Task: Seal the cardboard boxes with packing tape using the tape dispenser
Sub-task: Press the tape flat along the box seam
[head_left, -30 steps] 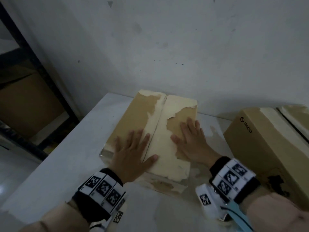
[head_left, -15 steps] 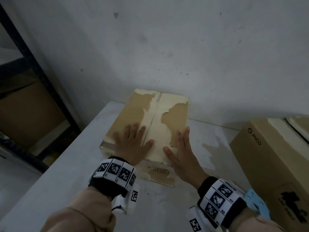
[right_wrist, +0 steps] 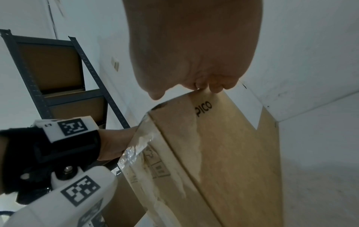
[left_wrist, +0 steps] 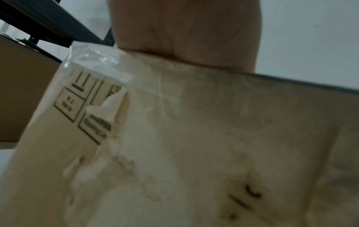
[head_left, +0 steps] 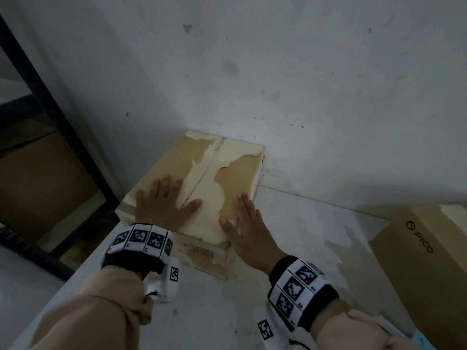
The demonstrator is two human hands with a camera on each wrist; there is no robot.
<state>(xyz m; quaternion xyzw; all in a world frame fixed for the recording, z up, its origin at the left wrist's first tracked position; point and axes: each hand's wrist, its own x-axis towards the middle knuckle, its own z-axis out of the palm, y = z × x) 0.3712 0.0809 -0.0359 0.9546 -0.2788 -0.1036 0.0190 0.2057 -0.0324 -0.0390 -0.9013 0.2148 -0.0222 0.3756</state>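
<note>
Under both flat hands, left hand (head_left: 161, 203) and right hand (head_left: 249, 231), the box (head_left: 240, 173) looks stiff and light; hold its sides.

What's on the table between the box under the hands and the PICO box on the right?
In the head view, only bare white table with a stained patch separates the box under the hands from the PICO box; no tape dispenser shows there.

2 boxes (head_left: 235, 170) on white table (head_left: 290, 223)
</note>
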